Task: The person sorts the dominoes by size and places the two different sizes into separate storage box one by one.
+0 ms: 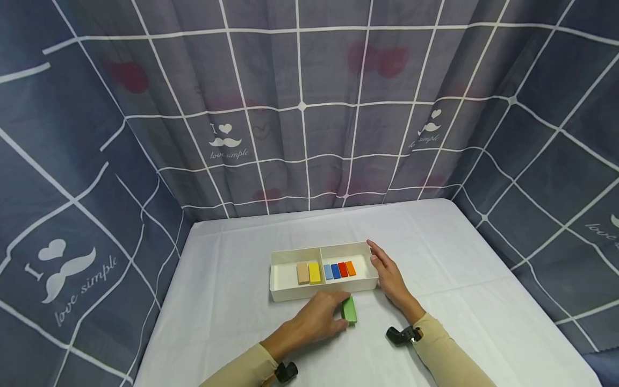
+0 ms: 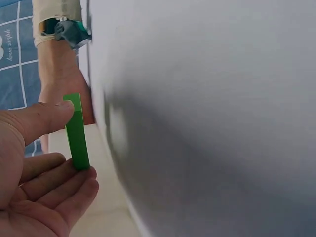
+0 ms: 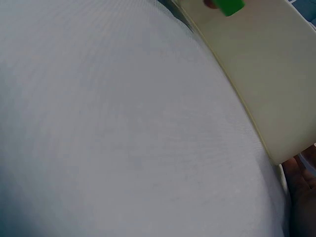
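Note:
My left hand [image 1: 340, 313] pinches a green block [image 1: 349, 310] between thumb and fingers on the white tablecloth, just in front of the white two-compartment tray [image 1: 290, 293]. The left wrist view shows the green block [image 2: 77, 131] standing on end between thumb and fingertips [image 2: 84, 180]. The tray's left compartment holds a tan block [image 1: 302, 272] and a yellow block [image 1: 315, 272]. A light blue, a blue, a red and an orange block [image 1: 350, 268] lie in its right compartment. My right hand [image 1: 384, 269] rests with straight fingers against the tray's right end.
The table [image 1: 483, 269] is covered in white cloth and closed in by grey checked curtains [image 1: 300, 107] at the back and both sides. In the right wrist view the tray's cream wall [image 3: 261, 79] runs diagonally, with the green block [image 3: 229, 6] beyond it.

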Motion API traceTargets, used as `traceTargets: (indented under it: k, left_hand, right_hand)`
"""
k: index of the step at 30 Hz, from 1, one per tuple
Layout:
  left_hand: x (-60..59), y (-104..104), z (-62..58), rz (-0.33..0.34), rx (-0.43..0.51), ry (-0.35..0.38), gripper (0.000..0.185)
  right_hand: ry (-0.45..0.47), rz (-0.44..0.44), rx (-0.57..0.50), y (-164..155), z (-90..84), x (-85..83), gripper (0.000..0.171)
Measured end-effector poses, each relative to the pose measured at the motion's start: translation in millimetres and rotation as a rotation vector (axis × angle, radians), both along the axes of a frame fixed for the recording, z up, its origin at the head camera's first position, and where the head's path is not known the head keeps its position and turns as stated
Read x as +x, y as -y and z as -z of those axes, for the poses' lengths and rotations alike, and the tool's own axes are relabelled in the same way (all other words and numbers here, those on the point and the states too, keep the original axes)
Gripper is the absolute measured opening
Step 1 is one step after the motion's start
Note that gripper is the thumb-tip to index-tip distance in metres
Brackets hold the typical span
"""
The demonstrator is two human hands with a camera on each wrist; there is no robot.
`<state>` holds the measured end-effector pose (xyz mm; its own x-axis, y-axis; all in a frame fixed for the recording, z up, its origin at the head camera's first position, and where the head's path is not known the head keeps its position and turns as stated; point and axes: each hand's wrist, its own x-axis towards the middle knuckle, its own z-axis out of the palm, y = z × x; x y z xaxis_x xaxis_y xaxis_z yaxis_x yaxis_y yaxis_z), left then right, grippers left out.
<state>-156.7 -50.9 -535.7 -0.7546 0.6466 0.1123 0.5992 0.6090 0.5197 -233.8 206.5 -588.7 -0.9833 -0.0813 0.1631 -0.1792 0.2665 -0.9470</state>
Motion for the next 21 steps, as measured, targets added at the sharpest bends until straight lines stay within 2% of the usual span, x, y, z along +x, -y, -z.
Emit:
traceTargets:
  k: [6, 21]
  left_hand:
    - [-1.4, 2, -10.7, 0.018, 0.032, -0.074, 0.058]
    - [-3.8, 16, -46.0, 0.028, 0.064, -0.140, 0.059]
  right_hand:
    - [0.004, 0.002, 0.006, 0, 0.2, 0.4, 0.052]
    - [-0.010, 0.008, 0.006, 1, 0.0, -0.5, 0.051]
